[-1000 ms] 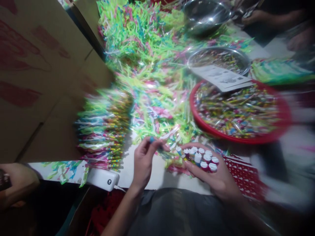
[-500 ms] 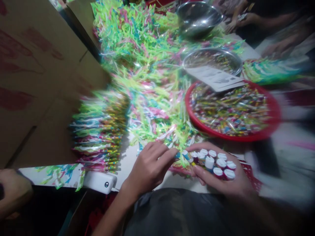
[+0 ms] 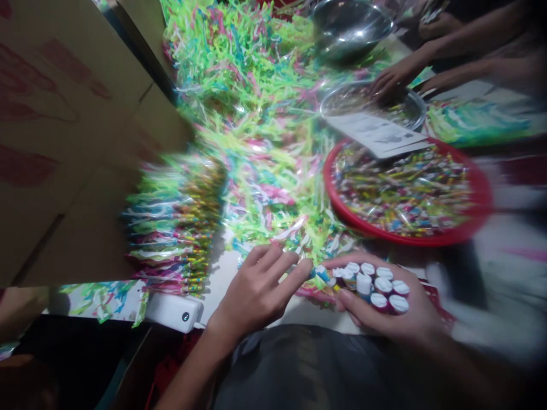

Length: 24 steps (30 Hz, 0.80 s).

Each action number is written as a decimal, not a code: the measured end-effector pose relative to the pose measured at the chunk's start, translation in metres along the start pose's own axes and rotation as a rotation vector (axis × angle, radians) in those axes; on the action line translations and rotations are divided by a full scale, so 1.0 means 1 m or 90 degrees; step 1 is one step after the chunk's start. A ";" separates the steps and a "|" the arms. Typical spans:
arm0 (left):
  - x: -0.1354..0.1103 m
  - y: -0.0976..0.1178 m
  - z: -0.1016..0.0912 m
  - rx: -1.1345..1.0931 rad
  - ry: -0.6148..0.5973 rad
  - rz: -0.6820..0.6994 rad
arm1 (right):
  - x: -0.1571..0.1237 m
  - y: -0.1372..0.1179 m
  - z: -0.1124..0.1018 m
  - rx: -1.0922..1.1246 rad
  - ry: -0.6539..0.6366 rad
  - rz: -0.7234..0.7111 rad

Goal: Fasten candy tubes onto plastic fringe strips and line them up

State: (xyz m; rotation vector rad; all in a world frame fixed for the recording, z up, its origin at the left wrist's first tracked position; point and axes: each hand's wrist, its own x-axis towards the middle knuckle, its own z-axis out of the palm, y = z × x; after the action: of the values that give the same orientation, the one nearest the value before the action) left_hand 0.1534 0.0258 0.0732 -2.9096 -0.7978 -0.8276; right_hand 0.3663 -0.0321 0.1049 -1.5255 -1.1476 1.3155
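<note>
My right hand [image 3: 380,319] is curled around a tight bunch of several small tubes [image 3: 374,286] with white caps and red bands. My left hand [image 3: 258,290] reaches across from the left, its fingers stretched out. At its fingertips lies a small blue-and-white tube [image 3: 321,274], close beside the bunch. The hands nearly meet there, over the edge of a heap of shredded neon plastic strips [image 3: 273,171]. Blur hides exactly how the fingers grip the blue tube.
A red round tray [image 3: 337,199] of wrapped sweets and a paper sheet [image 3: 376,134] lie ahead right. Beyond are steel bowls [image 3: 352,28], with a co-worker's hand [image 3: 388,82] on one. Strip-tailed bundles [image 3: 175,228] stand left, near a white power bank [image 3: 174,312] and cardboard [image 3: 64,142].
My left hand has moved right, from a pinch near the wrist of my right hand to the bunch. A co-worker's hand has come onto the nearer steel bowl.
</note>
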 end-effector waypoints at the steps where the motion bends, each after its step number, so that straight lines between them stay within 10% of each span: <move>1: 0.000 0.000 0.000 0.009 0.001 0.006 | 0.001 0.001 0.000 -0.002 -0.006 0.003; 24: -0.029 -0.006 -0.004 -0.002 -0.155 0.055 | 0.032 0.045 0.002 -0.079 -0.283 -0.013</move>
State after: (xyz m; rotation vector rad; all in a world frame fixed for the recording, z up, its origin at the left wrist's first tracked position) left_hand 0.1279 0.0170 0.0614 -3.0613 -0.6763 -0.4732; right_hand 0.3721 -0.0131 0.0528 -1.3357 -1.5394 1.6457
